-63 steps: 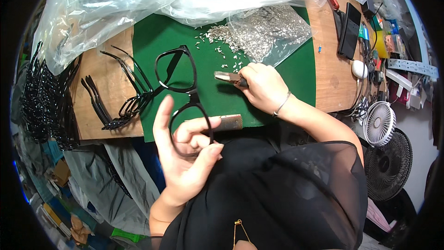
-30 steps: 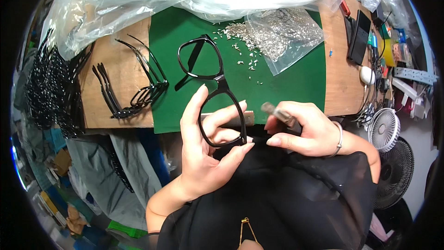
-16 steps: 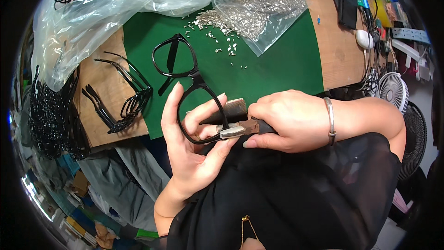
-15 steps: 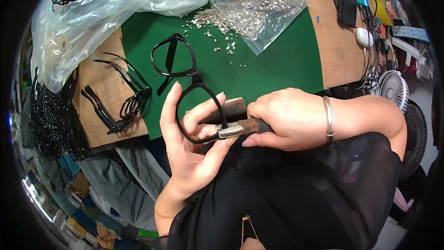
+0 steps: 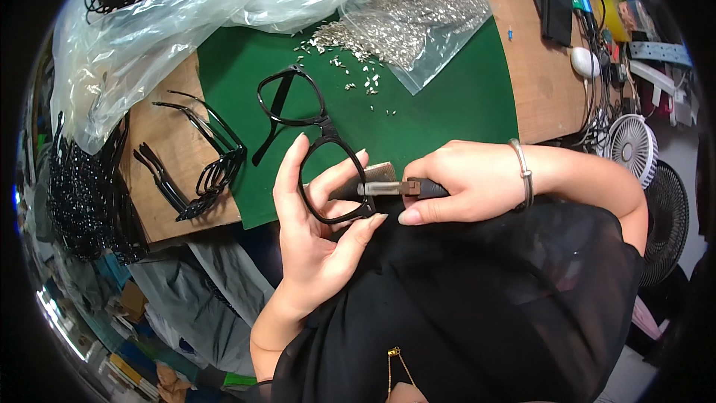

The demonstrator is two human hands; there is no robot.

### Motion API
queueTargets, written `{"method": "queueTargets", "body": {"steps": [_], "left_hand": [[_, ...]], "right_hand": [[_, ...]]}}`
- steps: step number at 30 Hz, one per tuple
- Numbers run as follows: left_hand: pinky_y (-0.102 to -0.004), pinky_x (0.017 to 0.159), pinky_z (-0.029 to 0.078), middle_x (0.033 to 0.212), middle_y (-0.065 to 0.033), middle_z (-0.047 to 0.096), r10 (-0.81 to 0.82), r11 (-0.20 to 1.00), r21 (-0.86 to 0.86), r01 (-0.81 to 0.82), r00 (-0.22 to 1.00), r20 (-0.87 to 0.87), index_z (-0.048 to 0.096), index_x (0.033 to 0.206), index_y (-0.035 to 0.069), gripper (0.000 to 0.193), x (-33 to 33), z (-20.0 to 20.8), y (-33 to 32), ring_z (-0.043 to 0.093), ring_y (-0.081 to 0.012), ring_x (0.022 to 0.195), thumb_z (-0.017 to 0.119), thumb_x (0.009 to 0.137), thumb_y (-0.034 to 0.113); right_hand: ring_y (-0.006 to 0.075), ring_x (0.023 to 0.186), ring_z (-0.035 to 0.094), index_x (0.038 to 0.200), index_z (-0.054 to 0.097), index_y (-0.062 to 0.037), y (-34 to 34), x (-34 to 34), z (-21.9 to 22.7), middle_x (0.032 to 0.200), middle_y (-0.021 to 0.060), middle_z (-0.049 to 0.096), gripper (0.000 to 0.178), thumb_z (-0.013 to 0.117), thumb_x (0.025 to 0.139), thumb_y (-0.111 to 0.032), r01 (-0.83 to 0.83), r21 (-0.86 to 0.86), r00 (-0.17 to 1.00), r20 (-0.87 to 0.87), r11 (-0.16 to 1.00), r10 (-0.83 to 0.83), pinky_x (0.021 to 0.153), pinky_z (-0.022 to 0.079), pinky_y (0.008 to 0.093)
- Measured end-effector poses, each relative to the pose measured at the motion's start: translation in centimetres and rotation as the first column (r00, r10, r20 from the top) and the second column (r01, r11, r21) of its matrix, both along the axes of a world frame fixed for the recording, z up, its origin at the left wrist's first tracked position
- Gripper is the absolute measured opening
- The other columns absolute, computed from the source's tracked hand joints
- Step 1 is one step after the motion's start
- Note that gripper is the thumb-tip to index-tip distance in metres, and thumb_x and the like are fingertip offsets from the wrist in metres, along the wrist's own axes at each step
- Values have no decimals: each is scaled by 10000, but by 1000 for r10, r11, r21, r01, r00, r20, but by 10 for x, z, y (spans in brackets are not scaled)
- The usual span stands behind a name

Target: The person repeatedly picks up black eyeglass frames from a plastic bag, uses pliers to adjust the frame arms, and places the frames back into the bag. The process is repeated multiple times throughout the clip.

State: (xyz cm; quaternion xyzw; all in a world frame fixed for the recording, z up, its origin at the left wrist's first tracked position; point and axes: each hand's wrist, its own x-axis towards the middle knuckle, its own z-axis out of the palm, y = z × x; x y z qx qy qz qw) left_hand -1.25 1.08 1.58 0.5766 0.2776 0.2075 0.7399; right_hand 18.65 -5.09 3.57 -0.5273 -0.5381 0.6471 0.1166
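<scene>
My left hand (image 5: pixel 317 216) is closed around a black eyeglasses frame (image 5: pixel 350 151), pinching its near corner between thumb and fingers. No lens can be made out in the rims. The far rim and a folded-out temple arm reach over the green mat (image 5: pixel 418 123). In my right hand (image 5: pixel 466 183) is a plier-like hand tool (image 5: pixel 384 188) with a metal head and a dark handle. Its tip lies close beside the near rim; whether they touch I cannot tell. Behind the tool shows a grey, rough-faced block (image 5: pixel 382 172), partly hidden by my fingers.
Small silvery pieces spill from a clear bag (image 5: pixel 432 30) onto the mat. More black frames (image 5: pixel 212 172) lie at the left, beside a bundle of black parts (image 5: pixel 93 179). Clear plastic sheeting (image 5: pixel 149 60) covers the far left. A phone (image 5: pixel 556 0), cables and a white fan (image 5: pixel 632 149) stand right.
The eyeglasses frame has shifted right and tilted in my left hand. The tool's head has come off the frame's near corner and now sits higher beside the rim.
</scene>
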Motion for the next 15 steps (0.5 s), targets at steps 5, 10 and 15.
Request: {"method": "queueTargets", "body": {"steps": [5, 10, 15], "left_hand": [[-254, 756, 501, 1222, -226, 423, -5, 1000, -26, 5, 1000, 5, 20, 1349, 70, 848, 1, -1, 1, 584, -209, 949, 557, 727, -140], [-247, 746, 483, 1181, -197, 451, 13, 999, -48, -11, 999, 46, 52, 1351, 85, 873, 0, -7, 0, 577, -175, 908, 608, 707, -112], [-232, 685, 429, 1141, -187, 445, -68, 996, 67, 57, 984, 162, 75, 1303, 145, 893, -18, -27, -5, 496, -125, 721, 642, 662, -111]], "right_hand": [[283, 687, 584, 868, 558, 43, -2, -2, -8, 724, 195, 587, 405, 559, 822, -360, 6, -129, 998, -53, 992, -13, 643, 442, 363], [350, 713, 591, 842, 562, 36, -3, -8, -9, 709, 216, 587, 384, 583, 801, -345, -17, 20, 998, 64, 1000, 15, 657, 458, 395], [311, 741, 573, 805, 547, -13, -11, -8, -19, 747, 142, 578, 281, 632, 773, -279, -13, 299, 995, 99, 954, -17, 651, 450, 370]]}}
